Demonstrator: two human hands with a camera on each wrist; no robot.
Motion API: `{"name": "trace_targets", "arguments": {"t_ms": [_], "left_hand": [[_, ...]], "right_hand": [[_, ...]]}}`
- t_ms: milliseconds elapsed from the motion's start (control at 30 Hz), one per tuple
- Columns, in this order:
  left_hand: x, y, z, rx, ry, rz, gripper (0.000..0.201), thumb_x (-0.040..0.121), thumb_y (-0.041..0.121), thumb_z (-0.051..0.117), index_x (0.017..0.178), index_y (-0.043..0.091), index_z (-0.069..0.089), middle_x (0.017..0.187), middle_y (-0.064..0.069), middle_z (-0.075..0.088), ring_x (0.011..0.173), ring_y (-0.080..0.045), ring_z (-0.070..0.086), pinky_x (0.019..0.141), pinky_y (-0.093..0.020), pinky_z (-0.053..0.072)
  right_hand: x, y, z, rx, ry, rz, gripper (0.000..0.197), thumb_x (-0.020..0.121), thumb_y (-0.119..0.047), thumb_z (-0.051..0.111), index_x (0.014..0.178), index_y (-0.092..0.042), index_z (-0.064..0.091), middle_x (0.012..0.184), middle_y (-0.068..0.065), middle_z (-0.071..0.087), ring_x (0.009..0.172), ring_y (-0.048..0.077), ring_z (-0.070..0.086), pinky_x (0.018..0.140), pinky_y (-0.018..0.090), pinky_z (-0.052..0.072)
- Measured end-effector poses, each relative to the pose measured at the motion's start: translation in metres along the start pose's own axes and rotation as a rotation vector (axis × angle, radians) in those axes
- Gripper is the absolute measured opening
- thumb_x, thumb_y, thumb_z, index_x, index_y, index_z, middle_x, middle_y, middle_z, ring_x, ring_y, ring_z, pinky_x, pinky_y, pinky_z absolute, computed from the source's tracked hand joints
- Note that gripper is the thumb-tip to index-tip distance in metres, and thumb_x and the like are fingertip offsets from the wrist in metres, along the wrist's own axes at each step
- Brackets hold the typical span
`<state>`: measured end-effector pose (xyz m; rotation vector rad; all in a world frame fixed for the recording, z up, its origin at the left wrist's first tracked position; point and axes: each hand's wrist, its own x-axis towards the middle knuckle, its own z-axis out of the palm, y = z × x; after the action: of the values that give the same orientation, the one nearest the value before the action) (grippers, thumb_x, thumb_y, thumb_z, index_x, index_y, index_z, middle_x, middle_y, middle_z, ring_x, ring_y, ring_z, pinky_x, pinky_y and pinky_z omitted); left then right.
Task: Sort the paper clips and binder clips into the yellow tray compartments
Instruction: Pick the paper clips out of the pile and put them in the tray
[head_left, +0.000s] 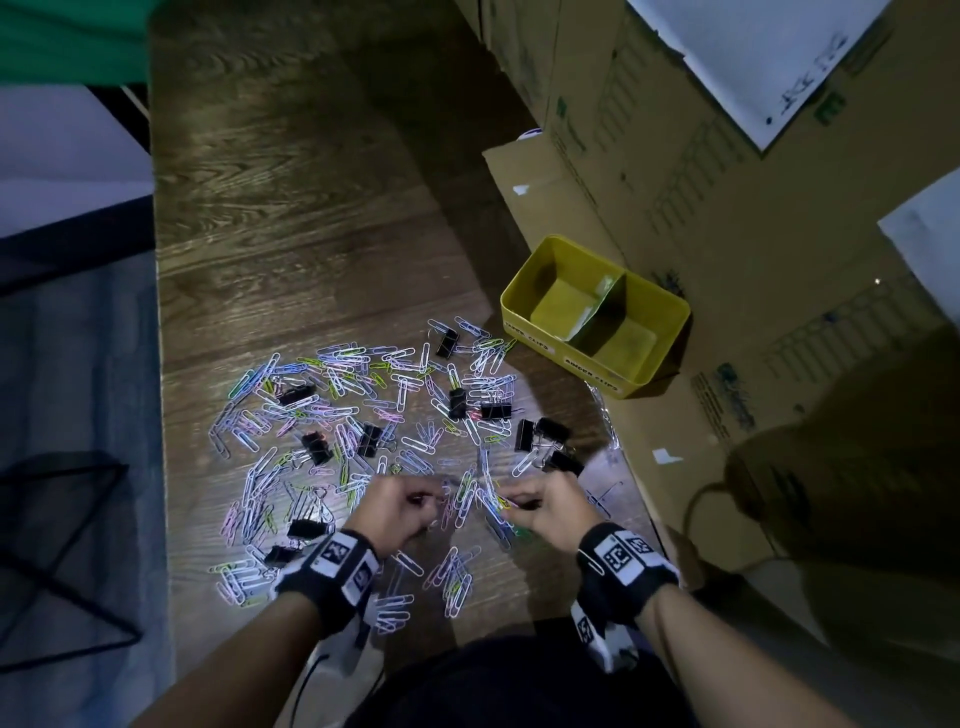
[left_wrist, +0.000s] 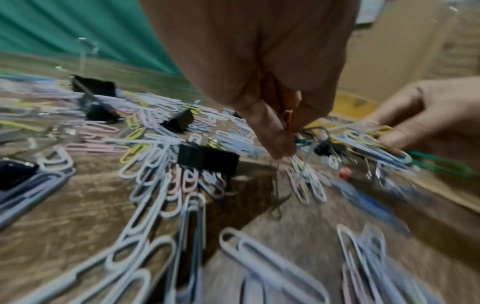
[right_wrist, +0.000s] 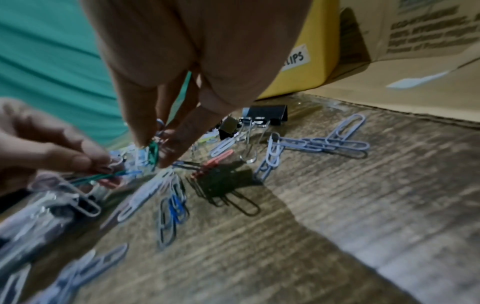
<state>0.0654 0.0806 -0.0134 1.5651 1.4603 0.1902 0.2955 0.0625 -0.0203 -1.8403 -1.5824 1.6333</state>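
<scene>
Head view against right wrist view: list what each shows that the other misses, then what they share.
Head only: the yellow tray's two compartments, both apparently empty, and the full spread of paper clips. Right wrist only: the right hand pinching a green paper clip, and a tray label ending "LIPS". Both: the left hand, black binder clips, cardboard boxes.

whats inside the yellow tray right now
The yellow tray shows two compartments split by a divider, and both visible floors look bare: no clips sorted yet. The near wall hides a strip of each floor. Paper clips and binder clips lie on the table.
</scene>
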Motion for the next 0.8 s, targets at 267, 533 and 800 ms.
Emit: {"name": "trace_targets", "arguments": {"t_ms": [267,533,800], "left_hand": [[0.049,0.068,-0.070,-0.296,-0.015,-0.023,0.015,0.078,0.005,0.069,0.078,0.019,0.073,0.076,0.005,0.073,0.065,-0.028,0.059,0.060,-0.036,0.051],[0.170,0.181,-0.067,-0.018,0.008,0.299,0.012,0.079,0.005,0.067,0.086,0.012,0.073,0.077,0.002,0.070,0.064,-0.002,0.062,0.070,-0.020,0.055],[0.211,0.175,-0.039,0.430,-0.133,0.342,0.021,0.086,0.013,0.057,0.105,0.010,0.068,0.100,-0.016,0.069,0.094,-0.029,0.062,0.075,-0.022,0.038]], "right_hand": [[-0.020,-0.028,-0.031,0.381,0.083,-0.119,0.027,0.073,-0.010,0.078,0.091,-0.031,0.073,0.105,-0.009,0.069,0.094,0.006,0.065,0.087,0.021,0.050],[-0.040,-0.075,-0.078,0.561,0.190,-0.302,0.030,0.067,0.006,0.077,0.090,-0.014,0.075,0.091,-0.003,0.072,0.085,0.004,0.067,0.077,0.017,0.052],[-0.019,-0.117,-0.149,0.568,0.361,-0.471,0.035,0.067,0.009,0.074,0.101,-0.001,0.068,0.084,-0.009,0.074,0.086,0.009,0.067,0.085,0.022,0.053]]}}
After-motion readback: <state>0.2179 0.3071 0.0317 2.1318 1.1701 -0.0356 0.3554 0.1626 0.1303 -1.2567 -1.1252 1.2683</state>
